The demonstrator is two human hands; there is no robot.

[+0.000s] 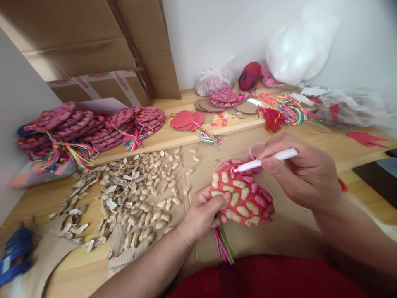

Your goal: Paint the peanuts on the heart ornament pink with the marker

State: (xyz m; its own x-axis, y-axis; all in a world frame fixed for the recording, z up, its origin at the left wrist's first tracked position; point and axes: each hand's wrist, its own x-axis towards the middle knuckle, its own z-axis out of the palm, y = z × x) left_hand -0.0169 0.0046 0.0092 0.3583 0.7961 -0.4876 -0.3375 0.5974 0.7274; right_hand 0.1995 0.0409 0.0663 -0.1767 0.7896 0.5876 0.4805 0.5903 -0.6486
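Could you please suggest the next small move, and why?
I'd probably bring the white pen in the right hand to a nearby plain peanut on the red disc: the pen's tip is pink, pink peanuts line the disc's right side, plain ones fill its left, and the left hand holds the disc.

Over there, a plain pale wall (217, 33) rises behind the wooden worktop (344, 145), with tall brown cardboard (77, 29) standing at the back.
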